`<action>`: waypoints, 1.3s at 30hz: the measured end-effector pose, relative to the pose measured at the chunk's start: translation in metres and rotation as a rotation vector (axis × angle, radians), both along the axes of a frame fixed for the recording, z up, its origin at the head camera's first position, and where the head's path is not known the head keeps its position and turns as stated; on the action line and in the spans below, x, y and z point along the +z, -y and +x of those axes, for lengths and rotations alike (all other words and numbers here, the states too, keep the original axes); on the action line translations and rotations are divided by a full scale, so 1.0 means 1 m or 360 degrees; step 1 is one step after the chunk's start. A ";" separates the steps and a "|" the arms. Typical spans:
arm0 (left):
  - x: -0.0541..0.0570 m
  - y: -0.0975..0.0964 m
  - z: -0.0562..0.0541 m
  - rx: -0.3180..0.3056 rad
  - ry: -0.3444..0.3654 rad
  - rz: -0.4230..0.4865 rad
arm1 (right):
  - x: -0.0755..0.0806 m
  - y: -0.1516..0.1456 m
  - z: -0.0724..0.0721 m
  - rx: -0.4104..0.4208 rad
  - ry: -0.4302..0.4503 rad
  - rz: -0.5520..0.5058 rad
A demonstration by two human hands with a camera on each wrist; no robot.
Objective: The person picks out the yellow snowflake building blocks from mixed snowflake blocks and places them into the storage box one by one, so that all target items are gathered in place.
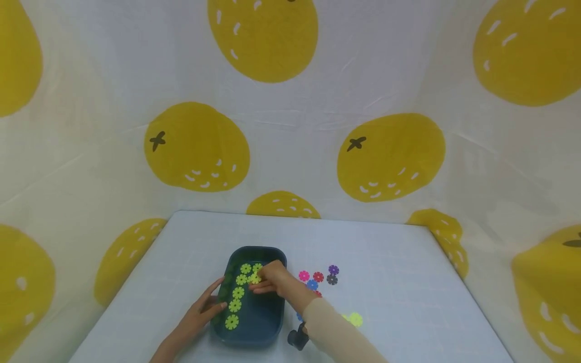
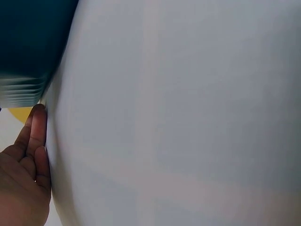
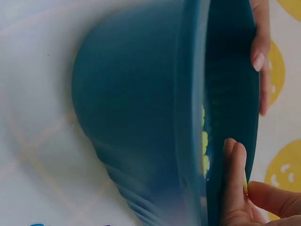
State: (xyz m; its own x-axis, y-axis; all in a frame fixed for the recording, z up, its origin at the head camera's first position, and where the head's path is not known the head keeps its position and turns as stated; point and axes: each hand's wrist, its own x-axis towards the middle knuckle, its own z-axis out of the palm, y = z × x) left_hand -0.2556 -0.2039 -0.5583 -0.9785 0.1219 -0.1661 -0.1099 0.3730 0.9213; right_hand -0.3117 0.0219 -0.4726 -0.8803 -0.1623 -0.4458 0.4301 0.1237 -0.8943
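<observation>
A dark teal plastic tub (image 1: 268, 322) stands on the table. Inside it, several yellow-green notched plastic discs (image 1: 235, 305) lie in a row along the left side, with a few bending right near the far end. My right hand (image 1: 274, 280) reaches in over the right rim and pinches a yellow-green disc (image 3: 245, 186) between thumb and fingers, close over the discs at the far end. My left hand (image 1: 199, 310) holds the tub's left side, thumb over the rim and fingers along the outer wall (image 2: 28, 92). The right wrist view shows that thumb (image 3: 258, 60) inside the rim.
Right of the tub lie loose discs: pink (image 1: 304, 276), red (image 1: 318, 277), blue (image 1: 312, 285), purple (image 1: 333, 269) and dark grey (image 1: 332, 279). More yellow-green discs (image 1: 356, 319) lie beside my right forearm. A lemon-print cloth (image 1: 290, 131) hangs behind the table.
</observation>
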 end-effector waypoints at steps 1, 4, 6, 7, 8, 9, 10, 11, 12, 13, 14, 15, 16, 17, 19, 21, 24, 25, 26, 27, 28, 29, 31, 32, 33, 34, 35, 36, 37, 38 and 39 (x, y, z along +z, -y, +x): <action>0.000 0.000 0.000 0.0000 0.0000 0.0006 | -0.001 0.001 0.000 -0.0009 -0.0002 0.0014; -0.001 0.000 0.000 0.0001 0.0000 -0.0002 | -0.004 0.005 -0.001 -0.0051 0.0005 0.0082; -0.002 0.000 -0.001 0.0000 -0.0002 0.0002 | -0.006 0.007 -0.001 -0.0072 -0.0003 0.0158; -0.002 0.000 -0.001 0.0005 0.0005 0.0004 | -0.007 0.009 -0.001 -0.0075 -0.0011 0.0193; -0.001 0.000 -0.001 0.0007 0.0004 0.0006 | -0.008 0.010 -0.001 -0.0079 -0.0014 0.0224; -0.001 0.001 -0.001 0.0007 0.0004 0.0011 | -0.010 0.012 -0.001 -0.0079 -0.0022 0.0250; -0.001 0.001 -0.001 0.0007 0.0006 0.0009 | -0.011 0.013 -0.001 -0.0085 -0.0025 0.0271; -0.001 0.001 -0.001 0.0007 0.0005 0.0003 | -0.012 0.014 -0.001 -0.0087 -0.0039 0.0291; -0.001 0.001 -0.002 0.0008 0.0006 -0.0001 | -0.014 0.015 -0.002 -0.0097 -0.0040 0.0291; 0.000 0.001 -0.001 0.0011 0.0008 -0.0007 | -0.016 0.016 -0.002 -0.0109 -0.0045 0.0289; 0.000 0.001 -0.001 0.0013 0.0007 -0.0017 | -0.018 0.017 -0.002 -0.0122 -0.0045 0.0300; 0.000 0.001 -0.001 0.0011 0.0007 -0.0023 | -0.021 0.018 -0.003 -0.0131 -0.0053 0.0315; 0.000 0.000 -0.001 0.0010 0.0004 -0.0026 | -0.022 0.018 -0.003 -0.0136 -0.0059 0.0328; 0.000 0.000 -0.001 0.0010 0.0002 -0.0025 | -0.024 0.019 -0.003 -0.0138 -0.0065 0.0346; 0.000 0.000 0.000 0.0009 0.0000 -0.0019 | -0.028 0.019 -0.004 -0.0139 -0.0068 0.0384; 0.000 0.000 0.000 0.0005 -0.0005 -0.0008 | -0.029 0.019 -0.003 -0.0133 -0.0074 0.0420; 0.000 0.000 0.000 0.0003 -0.0007 -0.0007 | -0.029 0.020 -0.003 -0.0134 -0.0070 0.0446; 0.000 0.000 0.001 0.0001 -0.0013 -0.0008 | -0.028 0.020 -0.003 -0.0134 -0.0072 0.0448; 0.000 0.000 0.001 -0.0005 -0.0022 -0.0013 | -0.028 0.020 -0.002 -0.0136 -0.0073 0.0452; 0.000 0.000 0.001 -0.0009 -0.0027 -0.0018 | -0.028 0.020 -0.002 -0.0139 -0.0072 0.0466; 0.000 0.000 0.001 -0.0010 -0.0034 -0.0023 | -0.029 0.020 -0.002 -0.0140 -0.0071 0.0479; 0.000 0.000 0.001 -0.0017 -0.0040 -0.0028 | -0.029 0.020 -0.002 -0.0141 -0.0076 0.0498; 0.001 0.001 0.001 -0.0028 -0.0055 -0.0031 | -0.030 0.021 -0.002 -0.0136 -0.0085 0.0542; 0.000 0.001 0.001 -0.0033 -0.0063 -0.0029 | -0.030 0.022 -0.002 -0.0138 -0.0089 0.0567; 0.001 0.001 0.001 -0.0036 -0.0063 -0.0027 | -0.030 0.022 -0.002 -0.0134 -0.0099 0.0601; 0.000 0.001 0.001 -0.0033 -0.0065 -0.0025 | -0.031 0.023 -0.002 -0.0130 -0.0106 0.0624; 0.000 0.001 0.001 -0.0035 -0.0066 -0.0028 | -0.030 0.023 -0.001 -0.0130 -0.0113 0.0641; 0.000 0.001 0.001 -0.0029 -0.0065 -0.0023 | -0.030 0.024 -0.001 -0.0127 -0.0115 0.0658; 0.000 0.001 0.001 -0.0027 -0.0064 -0.0024 | -0.030 0.024 0.000 -0.0128 -0.0122 0.0667; -0.001 0.000 0.001 -0.0021 -0.0063 -0.0023 | -0.029 0.025 0.001 -0.0129 -0.0133 0.0680; -0.001 0.000 0.001 -0.0014 -0.0057 -0.0025 | -0.028 0.025 0.002 -0.0128 -0.0143 0.0693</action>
State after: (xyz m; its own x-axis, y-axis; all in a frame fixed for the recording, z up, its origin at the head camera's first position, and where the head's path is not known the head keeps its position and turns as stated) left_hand -0.2542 -0.2041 -0.5588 -0.9829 0.1281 -0.1326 -0.0734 0.3883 0.9186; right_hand -0.3098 -0.0031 -0.5003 -0.9207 0.0941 -0.3788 0.3769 0.4662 -0.8004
